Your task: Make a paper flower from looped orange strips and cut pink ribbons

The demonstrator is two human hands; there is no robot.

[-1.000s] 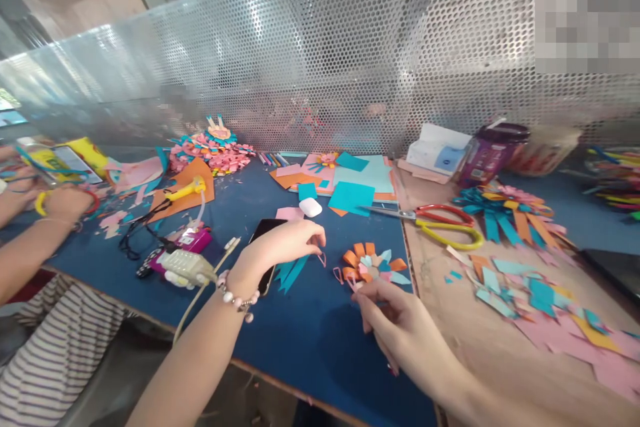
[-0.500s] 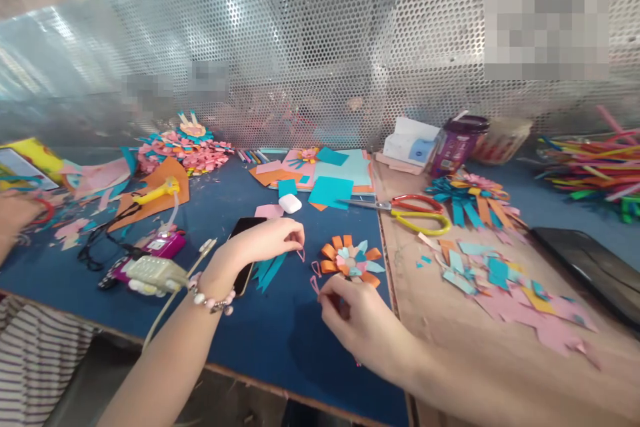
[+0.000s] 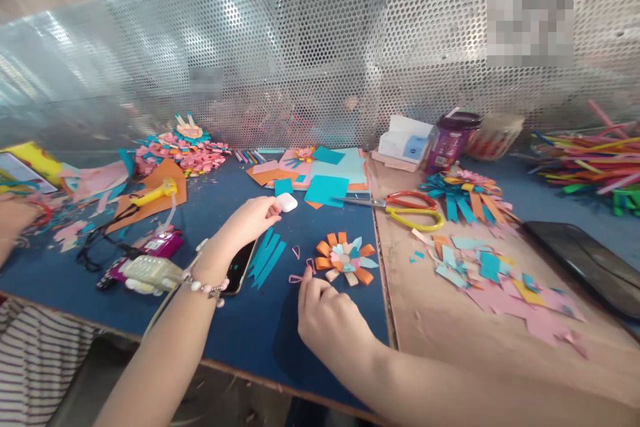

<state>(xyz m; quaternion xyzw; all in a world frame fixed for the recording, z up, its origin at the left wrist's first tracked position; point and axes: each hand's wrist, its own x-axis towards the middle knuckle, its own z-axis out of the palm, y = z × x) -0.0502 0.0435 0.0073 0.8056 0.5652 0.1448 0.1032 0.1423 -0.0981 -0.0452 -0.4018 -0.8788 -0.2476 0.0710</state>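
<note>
My left hand (image 3: 253,223), fingers bent together, is beside a small rounded white case (image 3: 287,203). Whatever its fingertips pinch is hidden. A phone (image 3: 239,270) lies partly under that wrist, with teal paper strips (image 3: 269,259) to its right. My right hand (image 3: 330,317) is low over the blue table, fingers curled, its tips at a small pink paper loop (image 3: 295,279). A second pink loop (image 3: 310,264) touches or nearly touches the index fingertip, and a third pink loop (image 3: 297,251) lies apart. Just beyond this hand sits an orange and light-blue paper flower (image 3: 345,259).
Scissors (image 3: 387,203) lie across teal paper (image 3: 326,191). Paper scraps (image 3: 493,273) and a dark phone-like slab (image 3: 575,260) are at right. A glue gun (image 3: 160,192) and a purple device (image 3: 123,271) stand left, near another person's hand (image 3: 17,217). A perforated metal panel (image 3: 320,47) closes the back.
My left hand has left a pink loop on the table and moved up and left towards the white case. My right hand has shifted left with the nearest loop. The view has swung slightly right.
</note>
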